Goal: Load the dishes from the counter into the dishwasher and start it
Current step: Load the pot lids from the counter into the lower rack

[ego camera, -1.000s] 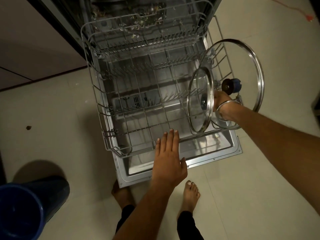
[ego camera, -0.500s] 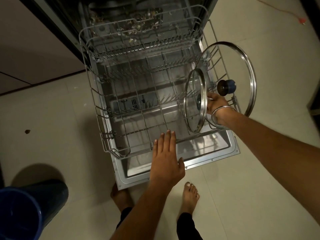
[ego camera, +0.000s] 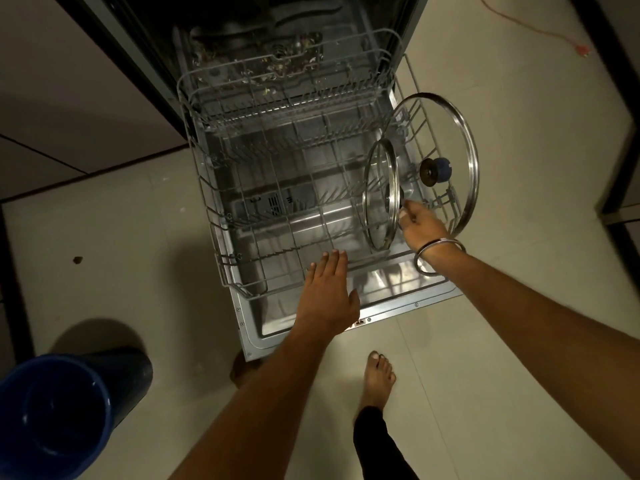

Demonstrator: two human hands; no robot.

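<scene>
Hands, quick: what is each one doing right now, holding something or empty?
Left hand: open, fingers straight, holding nothing, at the lower rack front edge.
Right hand: fingers at the small glass lid knob; whether it grips cannot be told.
</scene>
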